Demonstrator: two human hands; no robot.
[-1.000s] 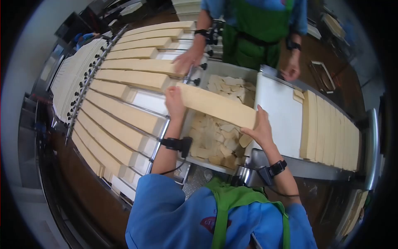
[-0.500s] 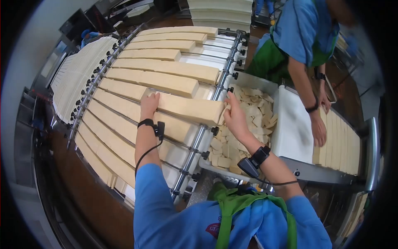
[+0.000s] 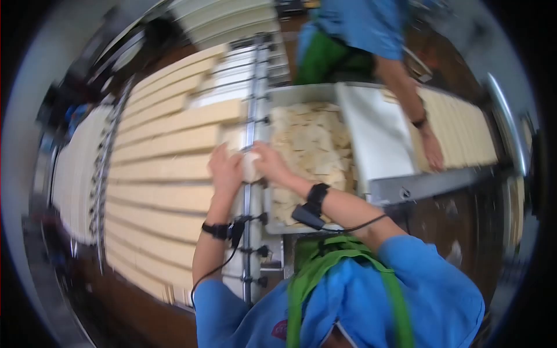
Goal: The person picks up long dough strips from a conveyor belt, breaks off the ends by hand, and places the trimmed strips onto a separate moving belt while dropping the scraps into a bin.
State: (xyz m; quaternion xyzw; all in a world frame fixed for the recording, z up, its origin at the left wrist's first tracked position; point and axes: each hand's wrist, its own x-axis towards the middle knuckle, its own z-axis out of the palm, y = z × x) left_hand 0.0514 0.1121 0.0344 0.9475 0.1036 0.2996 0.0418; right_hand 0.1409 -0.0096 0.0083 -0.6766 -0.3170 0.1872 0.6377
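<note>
Near the rail end of one row, my two hands are close together, smeared by motion. My left hand (image 3: 226,169) is bent at the end of a long cream-coloured slab (image 3: 174,169); blur hides whether it grips it. My right hand (image 3: 271,166) is closed at the edge of a small pale piece (image 3: 250,167) between the hands, its outline blurred. More cream slabs (image 3: 162,196) lie side by side on the white-surfaced frame. Below my hands runs a metal rail (image 3: 248,229) with black knobs. Right of it, a bin (image 3: 301,93) holds many flat offcuts (image 3: 310,142).
Across the bin a co-worker in a blue shirt (image 3: 365,26) and green apron reaches a hand (image 3: 430,152) to upright cream slices (image 3: 458,127). A white board (image 3: 377,133) separates bin and slices. Stacked white trays (image 3: 226,20) stand behind.
My view has swung, so the scene sits turned and further left. My hands have come together at the rail; before, they were apart along one slab. The co-worker's hand stays by the slices.
</note>
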